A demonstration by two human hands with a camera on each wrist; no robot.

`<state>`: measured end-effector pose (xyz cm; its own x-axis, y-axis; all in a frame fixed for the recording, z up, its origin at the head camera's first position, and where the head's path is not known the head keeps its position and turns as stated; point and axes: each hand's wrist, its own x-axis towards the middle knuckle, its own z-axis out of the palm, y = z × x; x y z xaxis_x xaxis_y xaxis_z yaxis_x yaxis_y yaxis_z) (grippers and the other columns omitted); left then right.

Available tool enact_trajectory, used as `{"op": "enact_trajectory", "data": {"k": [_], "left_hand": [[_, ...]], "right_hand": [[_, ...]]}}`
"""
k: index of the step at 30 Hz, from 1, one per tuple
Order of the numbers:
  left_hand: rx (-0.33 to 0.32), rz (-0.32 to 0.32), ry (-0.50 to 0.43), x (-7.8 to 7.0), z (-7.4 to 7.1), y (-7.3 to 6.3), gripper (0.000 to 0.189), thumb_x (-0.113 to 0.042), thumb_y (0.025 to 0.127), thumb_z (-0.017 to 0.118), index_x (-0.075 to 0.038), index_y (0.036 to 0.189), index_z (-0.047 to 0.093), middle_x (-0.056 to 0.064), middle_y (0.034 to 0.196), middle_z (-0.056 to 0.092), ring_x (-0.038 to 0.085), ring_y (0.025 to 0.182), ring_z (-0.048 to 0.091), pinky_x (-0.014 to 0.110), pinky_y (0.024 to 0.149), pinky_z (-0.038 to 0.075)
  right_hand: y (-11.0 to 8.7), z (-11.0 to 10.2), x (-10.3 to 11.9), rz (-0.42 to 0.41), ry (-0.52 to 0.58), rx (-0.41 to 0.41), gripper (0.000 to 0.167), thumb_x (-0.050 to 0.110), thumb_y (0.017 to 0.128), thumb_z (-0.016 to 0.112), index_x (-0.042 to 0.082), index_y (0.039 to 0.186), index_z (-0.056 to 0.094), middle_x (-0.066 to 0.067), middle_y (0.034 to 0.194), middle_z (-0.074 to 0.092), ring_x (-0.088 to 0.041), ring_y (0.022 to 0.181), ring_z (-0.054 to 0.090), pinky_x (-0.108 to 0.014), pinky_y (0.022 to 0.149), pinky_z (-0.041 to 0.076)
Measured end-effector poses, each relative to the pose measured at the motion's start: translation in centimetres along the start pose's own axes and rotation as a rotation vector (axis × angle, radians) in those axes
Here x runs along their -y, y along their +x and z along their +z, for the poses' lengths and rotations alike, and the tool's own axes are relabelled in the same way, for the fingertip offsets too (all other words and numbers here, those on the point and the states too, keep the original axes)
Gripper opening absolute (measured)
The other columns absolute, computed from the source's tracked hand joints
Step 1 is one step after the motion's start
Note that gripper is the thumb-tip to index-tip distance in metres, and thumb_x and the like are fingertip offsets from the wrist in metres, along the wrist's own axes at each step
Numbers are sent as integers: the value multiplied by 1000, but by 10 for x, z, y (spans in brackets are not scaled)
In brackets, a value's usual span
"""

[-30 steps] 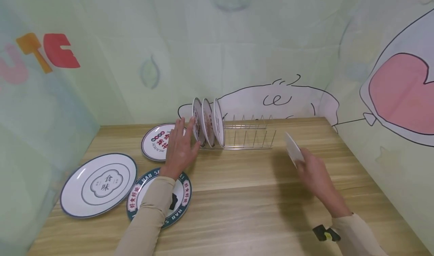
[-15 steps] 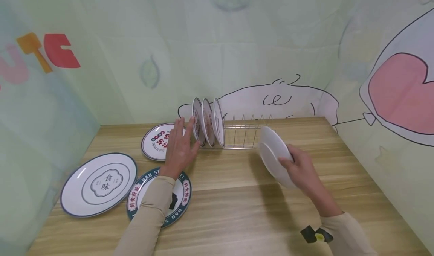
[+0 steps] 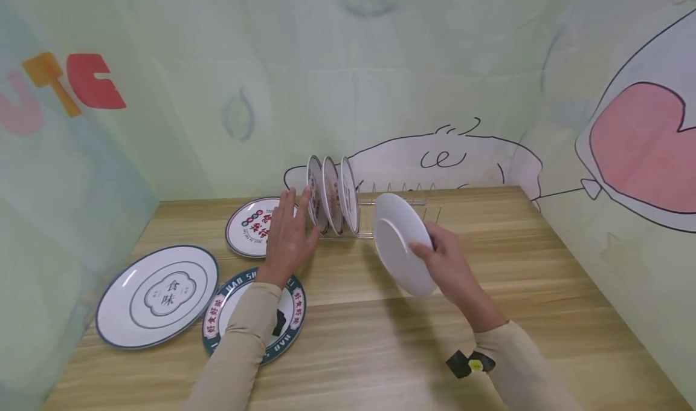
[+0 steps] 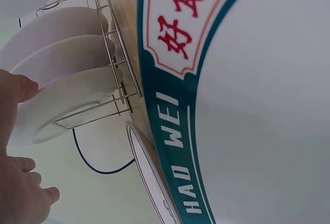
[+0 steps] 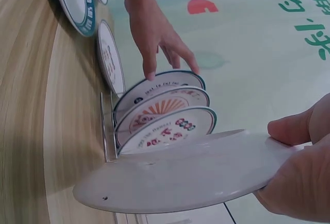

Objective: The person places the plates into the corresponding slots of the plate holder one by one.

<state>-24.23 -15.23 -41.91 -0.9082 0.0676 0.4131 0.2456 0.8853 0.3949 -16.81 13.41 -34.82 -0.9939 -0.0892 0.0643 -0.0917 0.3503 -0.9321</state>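
My right hand point(image 3: 451, 266) grips the right rim of a white plate point(image 3: 399, 248), thumb on its underside. This plate is held tilted above the table, in front of the wire dish rack point(image 4: 111, 33). Three patterned plates stand on edge in the left slots: an outer plate point(image 5: 157, 87), a plate with an orange ray pattern point(image 5: 160, 113) and a plate with red lettering point(image 5: 175, 131). My left hand point(image 3: 290, 242) has its fingers extended, and its fingertips touch the rim of the outermost plate. The held plate covers part of the rack.
At the left of the wooden table point(image 3: 348, 350) lie a large blue-rimmed plate point(image 3: 122, 305), a green-rimmed plate point(image 3: 298, 305) under my left forearm, and a plate with red characters point(image 3: 252, 229) beside the rack. A printed cloth point(image 3: 217, 66) hangs behind the table.
My right hand has carried its plate leftward to the front of the rack, turning the underside into view. My left hand has stayed at the standing plates.
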Motion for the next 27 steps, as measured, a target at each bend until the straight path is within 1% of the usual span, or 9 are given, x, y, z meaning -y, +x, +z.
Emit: {"op": "enact_trajectory", "data": {"k": [8,14,17,22,27], "left_hand": [[-12,5,1,0,1,0,85,-23,90,73,-20,159,24,20,165,21,39,154,16,54,126,16],[-6,1,1,0,0,-1,84,-22,90,72,-20,159,23,20,165,21,38,155,14,54,126,15],[-9,1,2,0,0,-1,85,-22,90,72,-20,159,23,20,165,21,38,155,15,54,126,16],[-14,-2,2,-1,0,-2,84,-22,90,73,-20,159,24,20,165,22,39,154,18,55,126,17],[-12,0,5,1,0,-2,84,-22,90,73,-19,159,24,20,165,22,39,154,17,55,126,17]], "right_hand": [[12,24,-1,27,131,-52,42,-4,94,57,-6,136,55,-30,128,62,-34,108,64,-44,93,56],[21,34,-2,85,139,-100,37,-1,96,57,-6,133,57,-29,129,62,-36,112,63,-52,97,55],[26,38,-2,100,156,-117,35,0,97,57,-6,131,57,-29,129,62,-38,114,63,-54,100,54],[34,43,-1,85,163,-134,35,1,97,56,-6,131,57,-28,131,61,-42,117,63,-56,100,53],[41,46,2,73,170,-140,37,2,97,56,-6,134,55,-27,133,60,-43,120,61,-58,102,52]]}}
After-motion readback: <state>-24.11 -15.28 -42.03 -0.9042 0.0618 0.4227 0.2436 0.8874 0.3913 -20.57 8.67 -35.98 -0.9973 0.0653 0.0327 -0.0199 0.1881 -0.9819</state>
